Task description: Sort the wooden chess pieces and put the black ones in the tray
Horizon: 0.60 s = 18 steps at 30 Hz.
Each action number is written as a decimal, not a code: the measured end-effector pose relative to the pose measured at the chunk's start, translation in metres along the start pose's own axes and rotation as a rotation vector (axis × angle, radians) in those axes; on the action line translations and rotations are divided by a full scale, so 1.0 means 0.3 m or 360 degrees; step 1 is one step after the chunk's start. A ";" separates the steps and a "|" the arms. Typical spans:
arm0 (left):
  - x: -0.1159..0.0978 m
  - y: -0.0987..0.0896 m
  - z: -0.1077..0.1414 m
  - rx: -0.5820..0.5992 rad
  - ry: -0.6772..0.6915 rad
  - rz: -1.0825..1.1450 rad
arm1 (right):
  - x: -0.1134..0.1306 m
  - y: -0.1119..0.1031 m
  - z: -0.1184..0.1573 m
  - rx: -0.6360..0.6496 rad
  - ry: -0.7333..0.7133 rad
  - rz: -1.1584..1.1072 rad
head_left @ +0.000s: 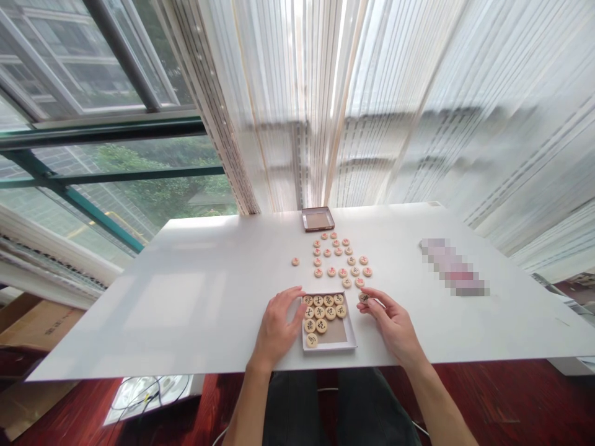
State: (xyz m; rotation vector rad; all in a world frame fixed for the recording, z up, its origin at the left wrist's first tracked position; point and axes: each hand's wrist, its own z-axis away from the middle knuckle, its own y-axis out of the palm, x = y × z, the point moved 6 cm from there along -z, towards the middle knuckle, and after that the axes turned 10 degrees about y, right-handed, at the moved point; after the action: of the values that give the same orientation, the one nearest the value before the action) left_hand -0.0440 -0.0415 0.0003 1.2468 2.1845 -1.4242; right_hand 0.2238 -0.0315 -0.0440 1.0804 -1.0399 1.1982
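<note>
My right hand (pixel 393 322) pinches a round wooden Chinese chess piece (pixel 364 298) with a black character, just to the right of a shallow box tray (pixel 352 337). My left hand (pixel 279 322) grips the tray's left side near its far corner, fingers along the outside and thumb by the rim. Inside the tray, several black-character pieces (pixel 330 312) lie face up in rows, filling the far and left parts. Bare brown bottom shows at its near right. Beyond the tray, several loose pieces (pixel 338 251), mostly with red characters, are scattered on the white table.
The box lid (pixel 318 220) lies inside up at the table's far edge. One red piece (pixel 295 261) sits apart at the left. A pixelated object (pixel 453 266) lies on the right of the table (pixel 162 297). Striped curtains (pixel 395 105) hang behind.
</note>
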 end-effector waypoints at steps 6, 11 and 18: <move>-0.035 -0.031 -0.019 -0.0150 -0.0007 0.0258 | 0.003 0.015 0.005 0.0150 0.0059 -0.0197; -0.163 0.015 -0.067 0.0017 0.0071 0.0475 | 0.046 0.091 0.039 0.0322 0.0080 -0.0179; -0.233 0.089 -0.109 0.0064 0.0085 0.0553 | 0.100 0.166 0.075 0.0406 0.0000 -0.0195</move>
State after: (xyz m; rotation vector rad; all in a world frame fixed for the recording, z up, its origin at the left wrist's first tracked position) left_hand 0.0260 -0.0462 0.0422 1.6009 1.8591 -1.3093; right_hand 0.1757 -0.0456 -0.0068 1.3221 -0.8224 1.2537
